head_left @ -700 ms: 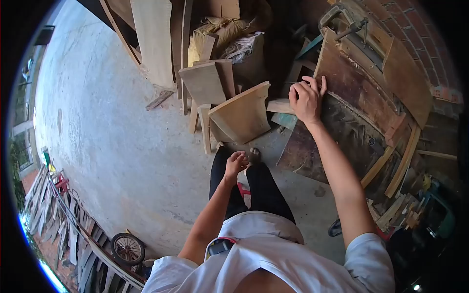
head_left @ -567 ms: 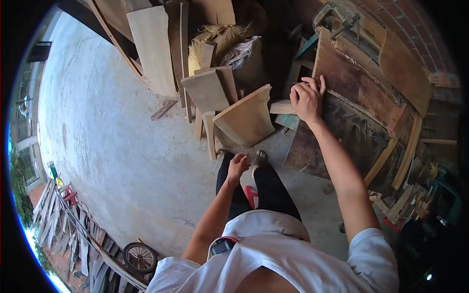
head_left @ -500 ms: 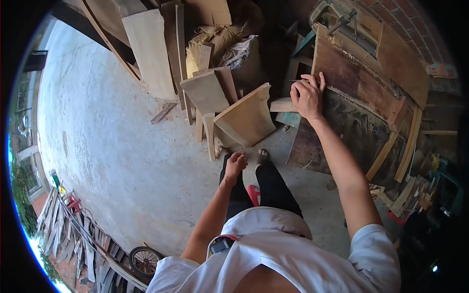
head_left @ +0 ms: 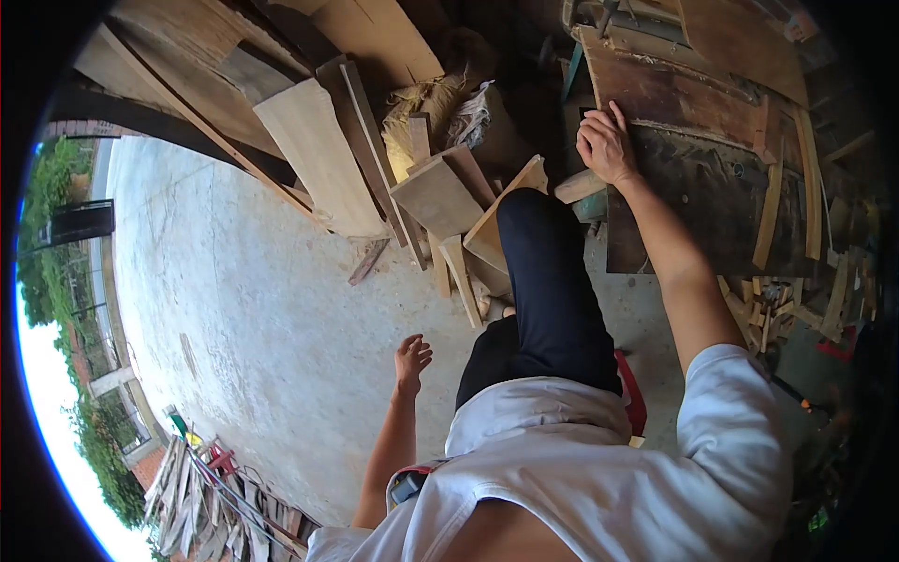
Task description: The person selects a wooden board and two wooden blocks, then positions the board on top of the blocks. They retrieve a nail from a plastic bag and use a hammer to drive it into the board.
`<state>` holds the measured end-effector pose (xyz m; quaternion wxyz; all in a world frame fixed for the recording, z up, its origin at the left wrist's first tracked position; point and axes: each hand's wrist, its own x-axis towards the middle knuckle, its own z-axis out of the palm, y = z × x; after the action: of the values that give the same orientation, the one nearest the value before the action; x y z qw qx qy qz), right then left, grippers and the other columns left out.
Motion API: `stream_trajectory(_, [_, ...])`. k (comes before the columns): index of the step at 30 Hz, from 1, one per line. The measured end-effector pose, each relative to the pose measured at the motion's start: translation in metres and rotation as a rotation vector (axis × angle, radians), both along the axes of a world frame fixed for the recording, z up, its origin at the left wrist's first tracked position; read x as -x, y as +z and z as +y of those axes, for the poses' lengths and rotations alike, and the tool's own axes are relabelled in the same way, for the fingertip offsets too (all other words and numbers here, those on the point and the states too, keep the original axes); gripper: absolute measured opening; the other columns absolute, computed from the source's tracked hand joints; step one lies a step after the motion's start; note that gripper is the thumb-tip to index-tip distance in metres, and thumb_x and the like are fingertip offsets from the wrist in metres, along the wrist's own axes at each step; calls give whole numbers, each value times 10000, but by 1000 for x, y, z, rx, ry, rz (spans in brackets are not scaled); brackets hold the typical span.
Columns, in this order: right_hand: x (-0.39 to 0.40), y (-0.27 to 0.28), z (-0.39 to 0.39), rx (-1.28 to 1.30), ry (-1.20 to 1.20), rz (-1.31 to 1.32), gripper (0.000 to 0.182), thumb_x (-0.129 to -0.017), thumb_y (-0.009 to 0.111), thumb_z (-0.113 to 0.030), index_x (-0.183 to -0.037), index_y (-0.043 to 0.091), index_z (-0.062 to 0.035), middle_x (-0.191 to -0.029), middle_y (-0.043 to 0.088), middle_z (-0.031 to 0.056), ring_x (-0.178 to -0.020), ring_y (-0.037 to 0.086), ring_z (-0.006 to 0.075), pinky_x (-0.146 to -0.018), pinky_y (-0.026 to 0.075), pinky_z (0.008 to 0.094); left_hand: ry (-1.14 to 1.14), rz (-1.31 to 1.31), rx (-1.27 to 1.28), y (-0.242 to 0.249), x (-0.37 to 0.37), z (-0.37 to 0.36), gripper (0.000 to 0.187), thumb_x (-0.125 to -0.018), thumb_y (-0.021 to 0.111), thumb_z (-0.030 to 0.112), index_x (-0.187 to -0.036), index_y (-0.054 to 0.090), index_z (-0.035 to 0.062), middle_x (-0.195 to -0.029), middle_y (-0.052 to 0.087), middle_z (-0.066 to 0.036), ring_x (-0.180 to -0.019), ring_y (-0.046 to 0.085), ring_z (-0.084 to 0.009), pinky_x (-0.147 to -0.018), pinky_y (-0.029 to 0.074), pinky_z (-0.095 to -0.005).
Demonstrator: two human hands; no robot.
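Out over the concrete floor (head_left: 272, 309), my left hand (head_left: 412, 362) hangs beside my dark trousers (head_left: 548, 272), its fingers loosely bent and apart with nothing in them. At the near left corner of a worn wooden workbench (head_left: 684, 206) is my right hand (head_left: 607, 142). Its fingers are partly spread and bent, touching or just above the bench edge, and no object shows in it. A pale wood piece (head_left: 579, 186) juts out just below that hand. One of my knees is raised in front of a curved wooden board (head_left: 487, 239).
Wooden boards (head_left: 323, 155) lean at the upper left, beside a yellow sack (head_left: 401, 140). Wood scraps (head_left: 768, 309) lie beyond the bench at right. A pile of wood strips (head_left: 201, 506) is at lower left. Something red (head_left: 632, 398) stands behind my leg.
My left hand has moved left and down, away from my legs, and its fingers have loosened. One knee has come up. The view has turned, while my right hand remains at the bench corner.
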<state>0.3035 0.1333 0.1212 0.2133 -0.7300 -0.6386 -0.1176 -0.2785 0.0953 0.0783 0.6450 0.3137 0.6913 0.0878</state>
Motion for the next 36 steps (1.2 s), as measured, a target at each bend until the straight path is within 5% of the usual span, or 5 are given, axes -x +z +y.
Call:
stream_trajectory(18, [0,7,0,-22,3,92,64,-804,633,-106,-766,624,-55,-904,631,63,-1115,582,241,-1184,232,533,-180,167,-152,-42,75,-8,271,-971,565,177,-1209,634,69,-961,704,-99,-792,696,-180,-636,538,-289])
stream_trajectory(22, [1,8,1,-8,14,129,48,-803,633,-97,-815,642,-51,-921,643,65,-1105,589,236,-1183,227,536,140,170,-289,-46,59,17,253,-951,570,152,-1164,650,42,-856,705,-100,-686,691,-174,-541,523,-293])
stream_trajectory(26, [-1,13,3,25,14,173,208,-801,624,-82,-989,687,-19,-983,677,84,-1113,600,248,-1174,221,567,193,333,-430,-71,-1,102,226,-967,566,162,-1122,663,30,-806,697,-99,-613,652,-156,-505,500,-286])
stream_trajectory(32, [-23,5,15,150,-12,211,251,-826,600,-104,-1057,676,-42,-1065,691,70,-1128,604,210,-1153,223,604,0,101,-505,-39,-200,339,308,-1010,566,283,-1234,608,75,-927,686,-72,-742,633,-110,-640,498,-236])
stream_trajectory(36, [-19,27,14,281,-1,318,295,-813,618,-85,-1105,666,-89,-1155,662,39,-1153,588,207,-1133,234,618,-486,409,-1263,-10,-330,511,452,-978,580,186,-1408,461,113,-1244,514,-174,-1083,555,-325,-900,469,-429])
